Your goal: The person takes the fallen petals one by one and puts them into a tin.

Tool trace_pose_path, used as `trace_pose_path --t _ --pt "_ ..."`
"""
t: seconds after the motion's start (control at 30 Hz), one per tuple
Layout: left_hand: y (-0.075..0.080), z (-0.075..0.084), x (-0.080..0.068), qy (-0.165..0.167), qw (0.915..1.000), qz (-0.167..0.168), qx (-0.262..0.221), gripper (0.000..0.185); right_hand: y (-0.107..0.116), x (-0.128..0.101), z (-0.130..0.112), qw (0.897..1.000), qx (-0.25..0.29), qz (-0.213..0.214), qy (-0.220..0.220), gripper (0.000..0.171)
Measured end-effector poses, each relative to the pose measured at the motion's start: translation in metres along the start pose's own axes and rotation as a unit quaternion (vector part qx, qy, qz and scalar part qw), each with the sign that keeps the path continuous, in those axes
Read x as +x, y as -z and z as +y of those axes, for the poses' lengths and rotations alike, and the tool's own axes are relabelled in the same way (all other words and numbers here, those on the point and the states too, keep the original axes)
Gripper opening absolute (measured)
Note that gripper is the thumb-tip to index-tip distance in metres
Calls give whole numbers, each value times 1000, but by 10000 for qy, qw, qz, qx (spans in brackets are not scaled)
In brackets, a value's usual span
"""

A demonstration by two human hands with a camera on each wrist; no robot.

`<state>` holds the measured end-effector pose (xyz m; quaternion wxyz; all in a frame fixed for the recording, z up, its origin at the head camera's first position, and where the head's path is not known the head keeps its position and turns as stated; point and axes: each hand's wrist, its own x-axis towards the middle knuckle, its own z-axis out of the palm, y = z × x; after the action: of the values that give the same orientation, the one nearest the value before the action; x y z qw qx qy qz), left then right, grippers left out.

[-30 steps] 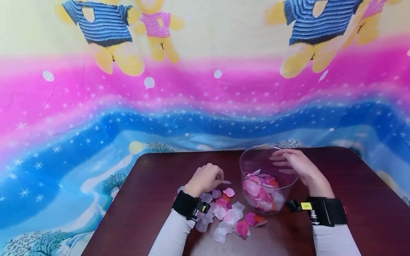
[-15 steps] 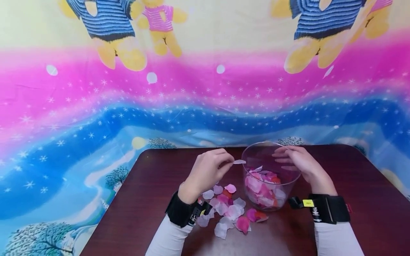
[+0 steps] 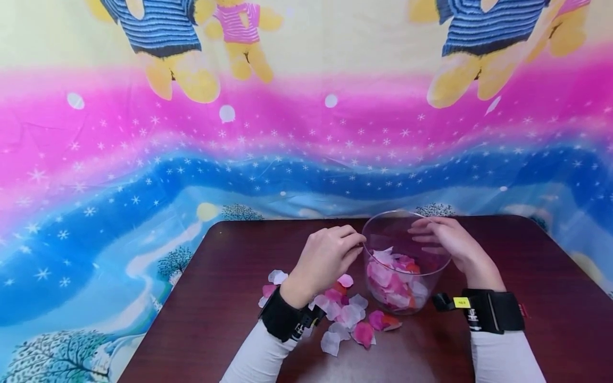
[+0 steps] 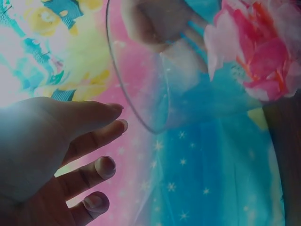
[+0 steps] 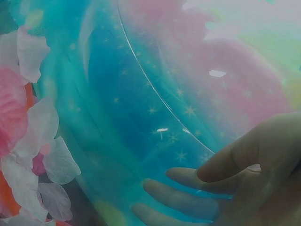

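A clear plastic bucket (image 3: 431,274) stands upright on the dark table, partly filled with pink, white and red artificial petals (image 3: 390,279). My left hand (image 3: 328,255) is at its left rim. In the left wrist view the left thumb and loosely bent fingers (image 4: 89,174) stand just short of the rim with a small gap between them, and no petal shows there. My right hand (image 3: 455,244) rests against the right side of the bucket rim. Its fingers (image 5: 183,197) are straight and spread along the wall, its thumb over the rim.
Loose petals (image 3: 351,314) lie scattered on the table (image 3: 230,276) in front and left of the bucket, some behind the left wrist. Beyond the table's far edge hangs a printed cloth (image 3: 306,138) with bears and snowflakes.
My left hand has risen from the loose petals to the bucket rim. The white petal it pinched half a second ago no longer shows in its fingers. The right hand has stayed put.
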<state>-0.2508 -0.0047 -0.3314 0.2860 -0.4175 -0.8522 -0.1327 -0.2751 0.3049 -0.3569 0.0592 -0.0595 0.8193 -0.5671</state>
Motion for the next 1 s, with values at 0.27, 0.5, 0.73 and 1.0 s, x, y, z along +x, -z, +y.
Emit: trace_pose_path --t 0.27,0.5,0.73,1.0 --pt "-3 -19 -7 285 9919 -1116 -538 8 5 -1 -1 10000 -79 9 53 49" --pt "-42 -41 -19 1044 9561 -2601 -856 7 5 -2 2 10000 -57 4 39 51" --pt "-65 -44 -30 1431 9243 -3413 -928 14 1 -2 2 10000 -25 -22 0 48" --pt "-74 -33 -29 1309 9258 -3416 -948 12 1 0 1 10000 -60 -44 -7 48"
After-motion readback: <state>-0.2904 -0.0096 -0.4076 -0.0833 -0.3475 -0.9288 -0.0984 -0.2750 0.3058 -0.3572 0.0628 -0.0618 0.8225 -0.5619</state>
